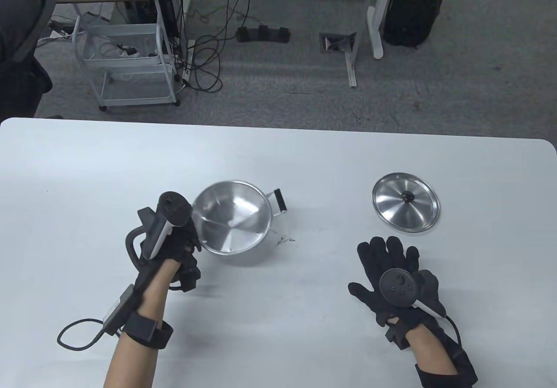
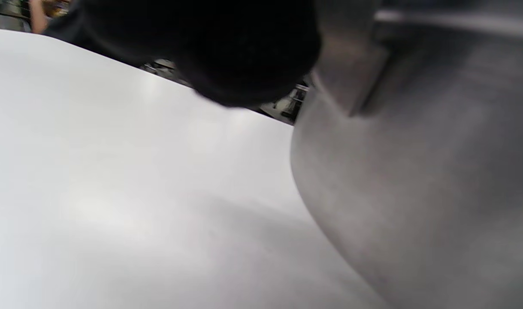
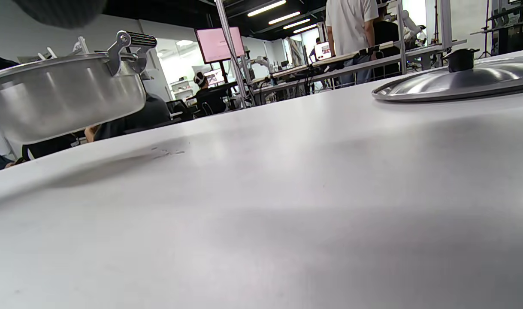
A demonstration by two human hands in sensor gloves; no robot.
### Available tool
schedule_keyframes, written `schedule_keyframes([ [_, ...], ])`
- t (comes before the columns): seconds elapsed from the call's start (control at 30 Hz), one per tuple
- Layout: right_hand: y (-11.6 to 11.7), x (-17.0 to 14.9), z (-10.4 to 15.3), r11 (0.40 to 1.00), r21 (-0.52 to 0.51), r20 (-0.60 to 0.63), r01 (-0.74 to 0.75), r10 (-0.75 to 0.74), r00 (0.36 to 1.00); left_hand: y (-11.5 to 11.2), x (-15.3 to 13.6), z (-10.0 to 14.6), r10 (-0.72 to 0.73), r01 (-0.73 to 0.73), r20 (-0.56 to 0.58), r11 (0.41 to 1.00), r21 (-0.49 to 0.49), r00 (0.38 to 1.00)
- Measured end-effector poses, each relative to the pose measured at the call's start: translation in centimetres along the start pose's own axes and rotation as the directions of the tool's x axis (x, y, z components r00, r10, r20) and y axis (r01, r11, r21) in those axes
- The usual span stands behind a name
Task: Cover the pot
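The steel pot point(image 1: 233, 218) is uncovered and is left of the table's middle. My left hand point(image 1: 191, 240) grips it at its left side, where the handle is hidden under the glove. In the right wrist view the pot point(image 3: 64, 103) hangs tilted a little above the table. In the left wrist view its wall point(image 2: 415, 193) fills the right side. The steel lid point(image 1: 405, 208) with a black knob lies flat on the table to the right. My right hand point(image 1: 387, 253) lies open with fingers spread, just in front of the lid, not touching it.
The pot's free right handle point(image 1: 278, 201) sticks out toward the lid. A small dark smudge point(image 1: 285, 240) marks the white table point(image 1: 304, 157) beside the pot. Beyond the far edge are the floor, cables and a cart.
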State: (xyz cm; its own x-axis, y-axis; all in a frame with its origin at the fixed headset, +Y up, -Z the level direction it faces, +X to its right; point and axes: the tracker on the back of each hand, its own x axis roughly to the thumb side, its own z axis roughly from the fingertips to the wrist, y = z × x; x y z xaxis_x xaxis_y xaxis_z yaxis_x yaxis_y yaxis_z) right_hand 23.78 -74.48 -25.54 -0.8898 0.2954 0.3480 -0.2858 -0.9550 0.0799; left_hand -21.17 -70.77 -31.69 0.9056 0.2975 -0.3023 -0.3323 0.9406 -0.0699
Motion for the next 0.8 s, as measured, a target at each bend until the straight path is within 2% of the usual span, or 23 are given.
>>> schedule_keyframes([
  [0.2,-0.6,-1.0,0.2,0.998,-0.042,-0.015,0.041,-0.042,0.999,-3.0,5.5,2.8,-0.08,0.089,0.171,0.995,-0.042,0.982],
  [0.33,-0.6,-1.3,0.3,0.998,-0.043,-0.025,0.037,-0.038,0.999,-5.0,7.7,3.7,-0.113,0.128,0.211,0.99,-0.06,0.971],
  [0.57,-0.6,-1.4,0.2,0.998,-0.041,-0.028,0.039,-0.04,0.999,-7.2,9.4,4.3,-0.104,0.13,0.237,0.987,-0.097,0.966],
  [0.8,-0.5,-1.5,0.2,0.999,-0.033,-0.033,0.034,-0.036,0.999,-8.2,9.2,4.1,-0.059,0.089,0.234,0.989,-0.118,0.97],
])
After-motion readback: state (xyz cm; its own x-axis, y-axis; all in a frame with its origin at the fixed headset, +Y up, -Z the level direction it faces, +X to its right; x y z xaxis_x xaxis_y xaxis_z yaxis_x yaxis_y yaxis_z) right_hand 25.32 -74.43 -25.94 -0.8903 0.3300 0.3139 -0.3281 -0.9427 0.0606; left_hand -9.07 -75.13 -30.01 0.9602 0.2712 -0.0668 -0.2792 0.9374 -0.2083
